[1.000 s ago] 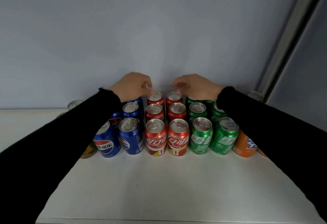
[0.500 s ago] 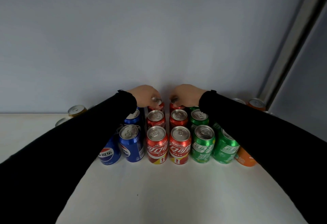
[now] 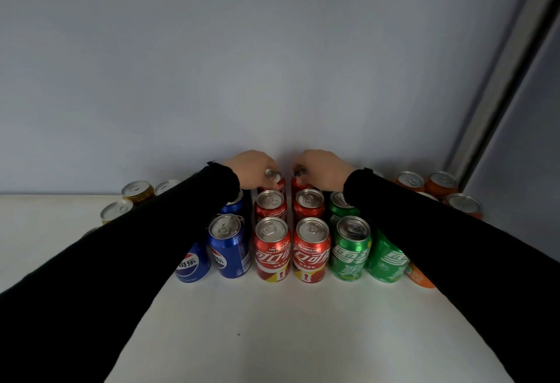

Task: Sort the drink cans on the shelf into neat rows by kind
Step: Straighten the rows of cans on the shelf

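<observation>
Both hands reach to the back red cans: left hand point(image 3: 251, 167) fingers grip one point(image 3: 274, 181), right hand point(image 3: 324, 167) another point(image 3: 298, 184); next, square them up.

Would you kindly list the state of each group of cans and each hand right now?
Red cans: upright, unopened, two columns.
Back-left red can: gripped by left hand.
Back-right red can: gripped by right hand.
Blue cans: upright, left of red.
Green cans: upright, right of red.
Orange cans: upright, far right.
Gold cans: upright, far left.
</observation>
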A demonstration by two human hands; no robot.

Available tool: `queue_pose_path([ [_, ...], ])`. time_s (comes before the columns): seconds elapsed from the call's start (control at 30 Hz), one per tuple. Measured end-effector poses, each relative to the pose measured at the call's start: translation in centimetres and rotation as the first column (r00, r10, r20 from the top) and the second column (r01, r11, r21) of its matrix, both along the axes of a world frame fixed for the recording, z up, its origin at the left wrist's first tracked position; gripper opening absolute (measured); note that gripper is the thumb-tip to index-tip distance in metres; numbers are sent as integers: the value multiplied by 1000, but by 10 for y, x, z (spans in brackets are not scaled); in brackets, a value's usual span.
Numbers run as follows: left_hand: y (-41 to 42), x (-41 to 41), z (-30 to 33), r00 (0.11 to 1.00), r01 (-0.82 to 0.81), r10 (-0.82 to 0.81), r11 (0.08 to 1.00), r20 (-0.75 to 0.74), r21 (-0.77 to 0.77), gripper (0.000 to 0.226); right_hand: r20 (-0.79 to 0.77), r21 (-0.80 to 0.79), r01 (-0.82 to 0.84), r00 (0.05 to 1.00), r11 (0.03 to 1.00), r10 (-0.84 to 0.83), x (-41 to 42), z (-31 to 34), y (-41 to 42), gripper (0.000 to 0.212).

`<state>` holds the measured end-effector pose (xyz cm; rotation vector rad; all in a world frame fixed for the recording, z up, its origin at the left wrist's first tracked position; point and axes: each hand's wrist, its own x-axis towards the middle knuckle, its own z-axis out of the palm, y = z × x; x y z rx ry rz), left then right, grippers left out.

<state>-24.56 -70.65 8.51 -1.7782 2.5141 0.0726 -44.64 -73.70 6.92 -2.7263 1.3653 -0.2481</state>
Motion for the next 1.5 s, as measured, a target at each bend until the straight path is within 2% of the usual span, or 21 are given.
queue_pose_path([
  [0.17, 2, -1, 0, 1000, -16, 16, 1000, 5, -7, 42, -16, 41, -40, 999, 998, 41, -3, 6, 1, 35],
  [0.27, 6, -2, 2, 999, -45, 45, 999, -4, 9, 51, -60, 38, -39, 997, 999, 41, 0, 9, 2, 35],
  [0.37, 15, 7, 8, 995, -58, 63, 996, -78, 72, 65, -109, 65, -30, 993, 997, 37, 2, 13, 1, 37],
  [0.43, 23, 25, 16, 991, -47, 55, 997, -124, 68, 64, -123, 86, -23, 992, 996, 34, 2, 17, 6, 44],
  [0.53, 35, 69, 31, 982, -64, 67, 998, -177, 23, 52, -22, 22, -19, 1000, 1000, 20, 8, 27, 20, 47],
  [0.63, 44, 111, 39, 991, -102, 108, 992, -85, 70, 51, 103, 9, -64, 993, 998, 63, 29, 36, 39, 38],
  [0.77, 49, 145, 34, 983, -149, 158, 984, -94, 97, 57, 77, 23, -105, 992, 994, 103, 75, 40, 54, 37],
  [0.87, 44, 154, 23, 981, -150, 156, 987, -118, 59, 57, 57, 20, -54, 997, 998, 53, 107, 36, 49, 39],
  [1.03, 29, 157, 2, 992, -81, 83, 996, -90, 22, 43, -56, 81, 111, 993, 991, -106, 143, 23, 39, 47],
  [1.23, 19, 163, -7, 988, -105, 100, 994, -120, -42, 43, -78, 35, 204, 976, 978, -201, 158, 16, 38, 48],
  [1.5, 17, 163, -8, 990, -47, 42, 998, -131, -30, 41, -90, 54, 225, 971, 973, -220, 160, 14, 39, 38],
])
